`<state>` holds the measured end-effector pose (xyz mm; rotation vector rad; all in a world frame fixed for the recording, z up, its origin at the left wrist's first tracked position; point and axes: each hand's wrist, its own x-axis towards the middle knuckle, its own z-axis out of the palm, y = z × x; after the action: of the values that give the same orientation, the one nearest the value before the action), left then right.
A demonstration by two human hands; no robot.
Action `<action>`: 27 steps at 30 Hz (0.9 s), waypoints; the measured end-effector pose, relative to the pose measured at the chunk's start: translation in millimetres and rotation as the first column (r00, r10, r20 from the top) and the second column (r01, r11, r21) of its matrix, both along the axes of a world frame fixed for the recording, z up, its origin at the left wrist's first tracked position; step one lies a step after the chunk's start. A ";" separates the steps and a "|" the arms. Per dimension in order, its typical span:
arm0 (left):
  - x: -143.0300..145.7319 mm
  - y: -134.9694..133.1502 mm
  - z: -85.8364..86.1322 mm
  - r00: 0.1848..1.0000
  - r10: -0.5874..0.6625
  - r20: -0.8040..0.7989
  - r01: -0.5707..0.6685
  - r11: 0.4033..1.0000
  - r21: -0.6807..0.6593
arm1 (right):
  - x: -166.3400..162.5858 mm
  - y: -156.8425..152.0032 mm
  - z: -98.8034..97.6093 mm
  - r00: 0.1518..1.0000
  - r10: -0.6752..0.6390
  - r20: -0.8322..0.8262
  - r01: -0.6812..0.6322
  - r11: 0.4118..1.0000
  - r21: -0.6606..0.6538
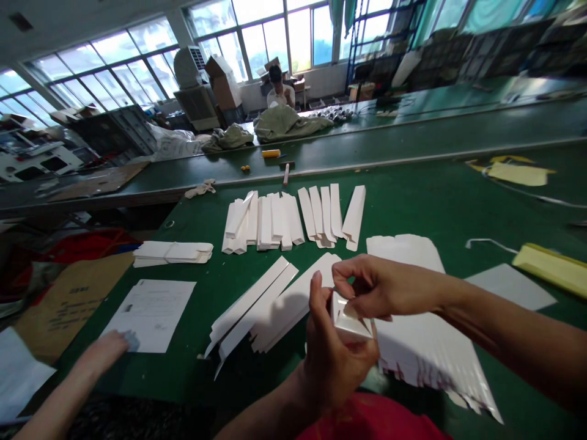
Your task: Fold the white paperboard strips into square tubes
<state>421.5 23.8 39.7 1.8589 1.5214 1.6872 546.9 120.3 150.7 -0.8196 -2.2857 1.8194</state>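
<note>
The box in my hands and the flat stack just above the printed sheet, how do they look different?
The box is up in your left hand, with your right hand at its end; the stack lies on the table.
The box is folded into shape; the stack's pieces are flat.
The box is single; the stack has several layers.
Both the box and the stack are white.

Daylight glares nearly white through the back windows (254, 49), leaving the far side dim, while a sheen lights the small white box (352, 333), soft shadow dulls the flat white cartons (296, 299), and wide-angle stretching smears the edges.
</note>
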 end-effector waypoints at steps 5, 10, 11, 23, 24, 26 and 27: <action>-1.0 -0.5 -6.2 0.999 -0.008 -0.038 0.008 1.000 -0.016 | 3.1 0.6 1.2 0.998 -0.020 0.062 0.006 0.977 0.214; -1.2 -2.4 -2.6 0.998 -0.037 -0.046 0.036 0.999 -0.032 | 5.8 2.5 -5.8 0.999 0.006 -0.043 -0.013 0.988 -0.156; -1.2 -3.5 -2.6 0.998 -0.030 -0.059 0.028 0.998 -0.050 | 6.1 2.4 -5.8 0.999 0.014 -0.036 -0.019 0.988 -0.154; -5.6 11.0 11.4 0.988 -0.154 0.012 0.154 0.988 0.011 | 18.4 6.4 -32.6 0.982 -0.086 -0.170 0.045 0.973 -0.227; -6.8 12.8 13.3 0.990 -0.140 -0.001 0.140 0.990 -0.008 | 22.0 3.5 -39.4 0.980 -0.114 -0.165 0.076 0.973 -0.219; -7.5 15.1 15.5 0.992 -0.115 -0.041 0.112 0.991 -0.074 | 27.9 -6.0 -49.1 0.974 -0.167 -0.152 0.144 0.978 -0.154; -6.6 16.0 15.8 0.991 -0.121 -0.060 0.113 0.987 -0.113 | 29.8 -11.6 -52.2 0.967 -0.197 -0.160 0.183 0.978 -0.098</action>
<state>415.0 39.8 55.6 1.9246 1.4661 1.4748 576.8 108.6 98.6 -0.8295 -1.9686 1.8306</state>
